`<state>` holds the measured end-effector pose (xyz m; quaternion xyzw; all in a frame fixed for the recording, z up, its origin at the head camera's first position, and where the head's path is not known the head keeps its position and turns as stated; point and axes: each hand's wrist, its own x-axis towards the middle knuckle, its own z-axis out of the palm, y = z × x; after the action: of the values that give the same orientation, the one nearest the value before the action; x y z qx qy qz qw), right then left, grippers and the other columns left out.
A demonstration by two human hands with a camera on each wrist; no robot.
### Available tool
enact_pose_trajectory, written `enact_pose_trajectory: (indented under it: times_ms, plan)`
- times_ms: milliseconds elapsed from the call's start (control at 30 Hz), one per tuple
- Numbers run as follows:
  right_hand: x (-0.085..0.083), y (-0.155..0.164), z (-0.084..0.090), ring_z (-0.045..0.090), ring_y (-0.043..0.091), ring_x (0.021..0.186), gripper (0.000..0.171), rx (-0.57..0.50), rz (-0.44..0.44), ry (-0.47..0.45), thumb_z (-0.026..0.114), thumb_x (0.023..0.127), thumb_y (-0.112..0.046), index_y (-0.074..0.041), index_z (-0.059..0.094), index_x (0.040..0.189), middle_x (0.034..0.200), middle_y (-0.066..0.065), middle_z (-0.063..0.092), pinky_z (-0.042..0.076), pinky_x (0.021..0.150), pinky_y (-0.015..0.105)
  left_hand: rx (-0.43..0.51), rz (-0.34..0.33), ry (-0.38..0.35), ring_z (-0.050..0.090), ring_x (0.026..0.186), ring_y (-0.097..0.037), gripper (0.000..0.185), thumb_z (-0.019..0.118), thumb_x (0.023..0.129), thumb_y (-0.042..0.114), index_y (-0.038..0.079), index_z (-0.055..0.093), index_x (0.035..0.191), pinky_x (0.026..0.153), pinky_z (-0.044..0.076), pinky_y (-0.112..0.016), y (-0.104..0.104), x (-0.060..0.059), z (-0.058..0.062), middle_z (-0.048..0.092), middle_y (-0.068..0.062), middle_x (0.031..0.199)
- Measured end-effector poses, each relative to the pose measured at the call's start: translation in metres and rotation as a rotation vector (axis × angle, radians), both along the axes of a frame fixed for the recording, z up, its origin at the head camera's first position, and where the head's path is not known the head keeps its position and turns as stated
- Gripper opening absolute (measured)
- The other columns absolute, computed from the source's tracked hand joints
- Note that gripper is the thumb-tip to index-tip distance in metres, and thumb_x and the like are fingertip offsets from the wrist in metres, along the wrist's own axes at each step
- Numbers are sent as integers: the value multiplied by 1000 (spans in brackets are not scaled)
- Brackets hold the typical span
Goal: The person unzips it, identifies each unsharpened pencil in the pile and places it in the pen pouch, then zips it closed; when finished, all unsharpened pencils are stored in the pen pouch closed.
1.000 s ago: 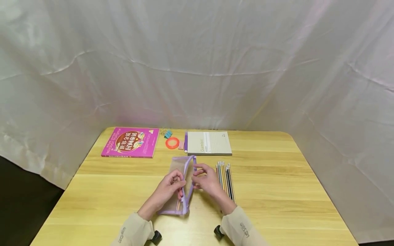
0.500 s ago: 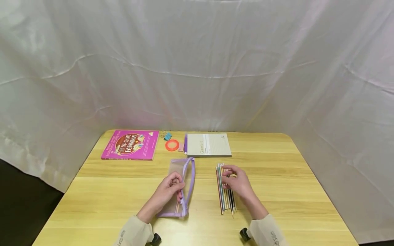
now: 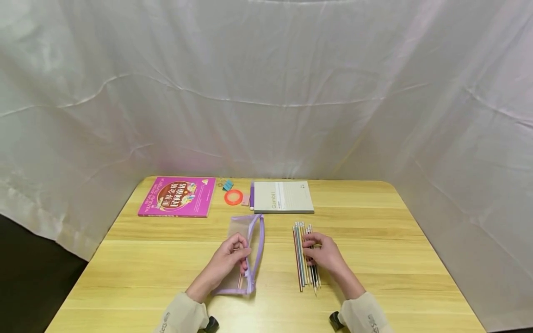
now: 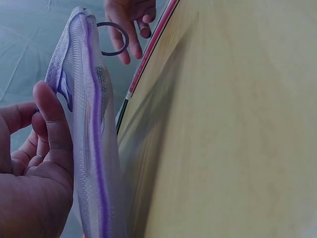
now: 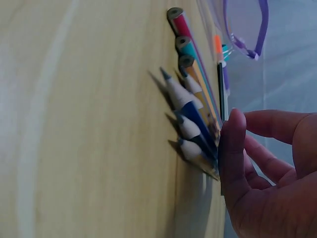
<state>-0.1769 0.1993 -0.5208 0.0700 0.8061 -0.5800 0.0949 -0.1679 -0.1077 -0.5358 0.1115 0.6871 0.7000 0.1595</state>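
Observation:
A clear mesh pencil pouch (image 3: 255, 240) with a purple zipper lies in the middle of the wooden table (image 3: 374, 259), and at least one pencil shows inside it. My left hand (image 3: 231, 255) pinches its open edge, thumb on the mesh (image 4: 91, 99). To the right lies a row of several coloured pencils (image 3: 300, 263), tips toward me (image 5: 193, 99). My right hand (image 3: 321, 252) rests on the right side of that row. Its thumb (image 5: 232, 148) and curled fingers pinch the pencils there.
Along the table's far edge lie a pink book (image 3: 176, 196), teal clips (image 3: 227, 185), an orange tape ring (image 3: 233, 197), a small pink eraser (image 3: 245, 200) and a grey notebook (image 3: 283, 196). White cloth hangs behind and on both sides.
My right hand left the pouch's opening, moved right to the pencil row and settled on it, fingers curling. The left hand kept its hold on the pouch.

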Motion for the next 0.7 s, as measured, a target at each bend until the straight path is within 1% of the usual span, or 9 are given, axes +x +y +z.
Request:
enact_pose_trajectory:
  times_ms: [100,267,500,600,700]
  plan:
    - [-1,1,-2,65,19,69,38,36,2,8,68,91,7,1,66,128,108,14,69,61,56,32,0,5,1,60,60,-12,22,61,102,11,-5,48,107,57,57,-24,0,0,-1,56,-3,80]
    - [-1,3,-4,63,19,72,36,102,16,28,70,90,5,-2,68,125,106,11,70,58,53,31,-3,8,3,60,60,-12,22,62,102,11,-5,48,107,57,57,-24,0,0,-1,56,-3,80]
    - [-1,8,-6,62,18,76,35,151,42,49,74,88,2,-4,70,122,105,10,70,58,57,33,-4,14,-11,60,60,-12,22,62,101,10,-6,49,108,57,56,-23,0,1,0,57,-2,80]
    - [-2,9,-7,60,16,78,35,192,53,78,78,85,0,-4,71,119,103,8,72,54,60,28,-1,16,-5,60,60,-12,22,62,101,11,-6,48,107,57,56,-23,-1,0,0,56,-2,79]
    - [-4,10,-8,56,14,74,37,223,68,108,80,82,1,-3,72,117,100,7,73,48,60,23,4,10,4,60,60,-12,23,61,102,11,-7,48,107,57,56,-23,-1,0,-1,56,-2,79]
